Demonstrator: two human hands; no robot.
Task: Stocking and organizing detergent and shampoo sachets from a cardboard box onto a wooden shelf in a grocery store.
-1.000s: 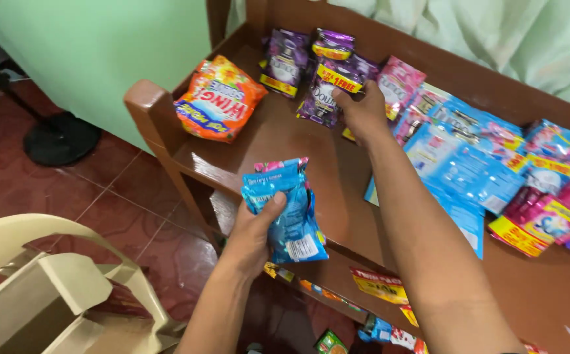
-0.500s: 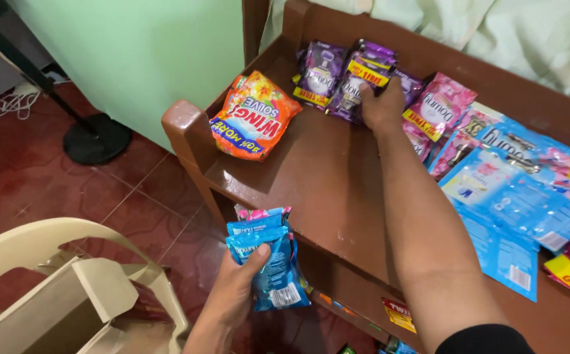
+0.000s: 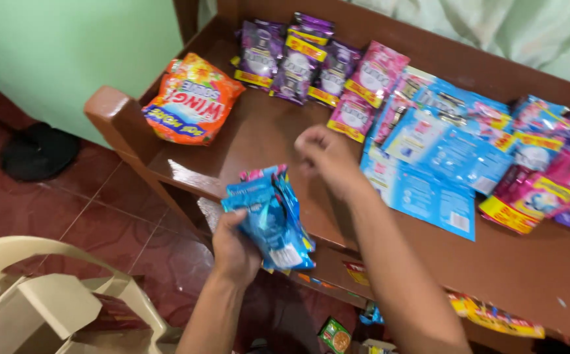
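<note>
Below the front edge of the brown wooden table (image 3: 265, 131), the left hand (image 3: 236, 249) is clamped on a stack of blue sachets (image 3: 270, 219), thumb across the front face, with a pink sachet edge showing behind the stack at its top. The stack is held upright, just off the table's front edge and over the red tiled floor (image 3: 95, 210). The right hand (image 3: 327, 157) hovers above the middle of the table, fingers loosely curled and holding nothing, blurred, just above and to the right of the held stack. An orange detergent pouch (image 3: 193, 98) lies at the table's left end. Purple sachets (image 3: 298, 62) lie along the back edge, pink sachets (image 3: 367, 88) beside them, and flat blue packets (image 3: 432, 167) just right of the right hand.
</note>
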